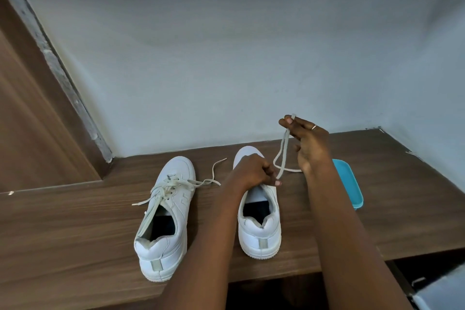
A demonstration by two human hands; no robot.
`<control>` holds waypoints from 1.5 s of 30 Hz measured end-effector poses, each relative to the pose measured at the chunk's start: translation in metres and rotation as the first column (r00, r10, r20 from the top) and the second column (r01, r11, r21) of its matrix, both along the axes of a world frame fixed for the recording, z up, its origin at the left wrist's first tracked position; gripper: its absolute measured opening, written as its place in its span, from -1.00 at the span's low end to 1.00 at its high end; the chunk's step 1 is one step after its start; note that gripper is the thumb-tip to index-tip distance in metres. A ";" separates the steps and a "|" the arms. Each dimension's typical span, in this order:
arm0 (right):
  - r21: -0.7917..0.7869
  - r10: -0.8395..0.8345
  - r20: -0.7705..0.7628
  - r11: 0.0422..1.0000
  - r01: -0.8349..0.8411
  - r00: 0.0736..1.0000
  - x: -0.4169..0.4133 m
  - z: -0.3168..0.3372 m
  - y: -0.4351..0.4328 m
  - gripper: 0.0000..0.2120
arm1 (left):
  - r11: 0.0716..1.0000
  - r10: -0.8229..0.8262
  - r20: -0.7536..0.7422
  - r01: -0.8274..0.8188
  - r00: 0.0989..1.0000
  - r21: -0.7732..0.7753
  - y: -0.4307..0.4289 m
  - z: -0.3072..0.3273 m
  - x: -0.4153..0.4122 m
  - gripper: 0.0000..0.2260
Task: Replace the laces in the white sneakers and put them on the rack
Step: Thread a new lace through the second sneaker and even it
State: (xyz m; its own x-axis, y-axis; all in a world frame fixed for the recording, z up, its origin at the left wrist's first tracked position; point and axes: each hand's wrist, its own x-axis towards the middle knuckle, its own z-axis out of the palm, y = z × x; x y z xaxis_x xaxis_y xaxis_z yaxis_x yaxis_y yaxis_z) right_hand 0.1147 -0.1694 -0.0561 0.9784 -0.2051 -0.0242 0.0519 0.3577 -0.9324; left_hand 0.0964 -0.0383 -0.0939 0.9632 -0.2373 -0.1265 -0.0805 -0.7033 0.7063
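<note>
Teal plastic lid (pixel 349 184) flat on wood-grain surface (pixel 75 221), pale blue wall (pixel 226 58) behind, brown wooden panel (pixel 30 121) at left

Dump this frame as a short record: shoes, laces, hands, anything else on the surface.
surface: wooden shelf
left sneaker: white, upright, loosely laced, ends trailing on the shelf
right sneaker: white, upright, front hidden under the left hand
loose lace: looped in the air between both hands
left hand: on the right sneaker's front, pinches the lace's lower part
right hand: raised, pinches the lace's upper end
other: teal tray behind the right forearm
</note>
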 end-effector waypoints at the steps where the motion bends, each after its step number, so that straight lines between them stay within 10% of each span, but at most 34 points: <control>1: -0.015 0.015 -0.010 1.000 -0.015 1.000 0.000 0.000 -0.001 -0.94 | 0.998 0.016 0.027 -0.015 1.000 -0.060 -0.003 0.000 0.000 -0.70; 9: -0.128 0.194 -0.023 0.972 -0.195 0.981 -0.006 -0.004 0.000 -0.93 | 0.811 0.293 0.111 -0.185 0.950 -0.555 -0.022 0.010 -0.003 -0.80; 12: -0.109 0.176 -0.025 0.978 -0.178 0.984 -0.004 -0.004 -0.001 -0.92 | 0.863 0.234 0.114 -0.152 0.966 -0.483 -0.019 0.009 -0.003 -0.83; 18: -0.122 0.125 -0.027 0.984 -0.127 0.992 -0.002 -0.004 -0.006 -0.90 | 0.990 -0.074 0.097 0.062 0.993 0.127 -0.022 -0.008 -0.003 -0.78; 29: -0.140 0.236 -0.008 0.962 -0.235 0.972 -0.006 -0.005 -0.003 -0.86 | 0.875 0.312 0.188 -0.205 0.931 -0.438 -0.028 0.006 -0.002 -0.82; 36: -0.176 0.187 -0.010 0.967 -0.186 0.982 -0.002 -0.005 -0.006 -0.93 | 0.999 0.021 0.127 -0.026 0.992 0.039 -0.025 -0.003 -0.002 -0.78; 40: -0.174 0.170 -0.007 0.970 -0.168 0.985 0.000 -0.006 -0.007 -0.92 | 0.911 -0.063 0.100 0.017 0.993 0.411 -0.032 -0.010 -0.006 -0.78; 45: -0.161 0.204 -0.018 0.966 -0.205 0.979 -0.002 -0.005 -0.006 -0.91 | 0.988 0.143 0.124 -0.135 0.982 -0.072 -0.033 -0.003 -0.005 -0.74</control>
State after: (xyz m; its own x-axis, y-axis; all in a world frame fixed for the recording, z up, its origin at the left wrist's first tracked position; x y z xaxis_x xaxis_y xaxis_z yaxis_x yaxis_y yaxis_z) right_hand 0.1122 -0.1759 -0.0607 1.0000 -0.0020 -0.0083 -0.0077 0.2056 -0.9786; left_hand 0.0916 -0.0718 -0.0970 0.9945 -0.1036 0.0118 -0.0784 -0.6684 0.7396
